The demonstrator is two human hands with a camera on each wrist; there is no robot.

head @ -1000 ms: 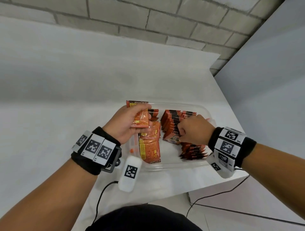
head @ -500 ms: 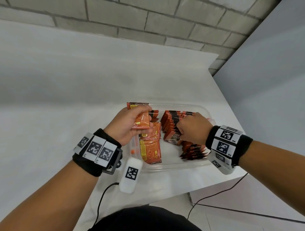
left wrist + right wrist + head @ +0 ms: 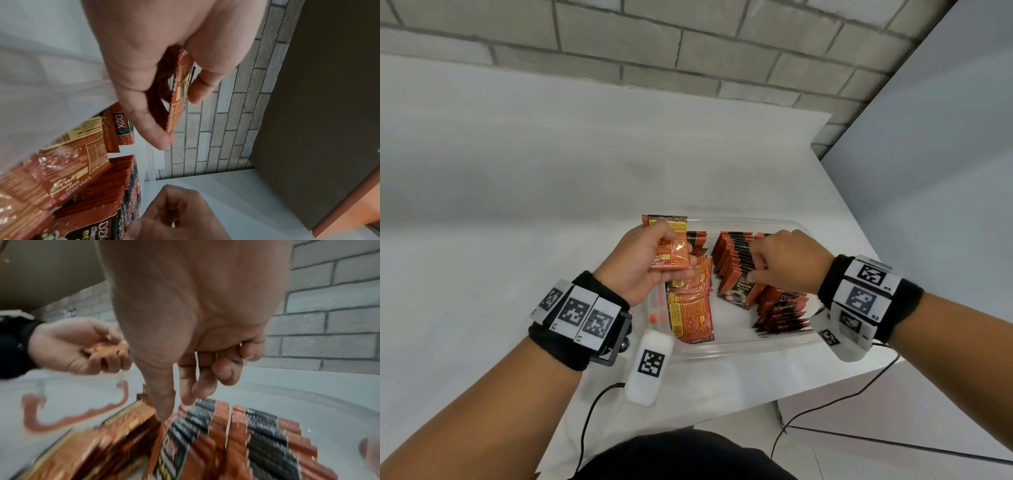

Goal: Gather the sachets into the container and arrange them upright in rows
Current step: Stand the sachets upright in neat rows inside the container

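- While the left hand grips a small stack of sachets between thumb and fingers, it holds them above the left end of the container.
- The left wrist view shows what the head view hides: the stack edge-on, several sachets thick, thumb on one face and fingers on the other.
- The right hand hangs over the row of upright sachets, fingers loosely curled.
- From the right wrist view, its thumb tip and forefinger reach down to the top edges of the row with nothing pinched; the picture is blurred.
- Below the left hand, loose sachets lie flat in the container.
- Nearer than the right hand, a second leaning row stands.
- The container rests on a white table, beyond it a brick wall.
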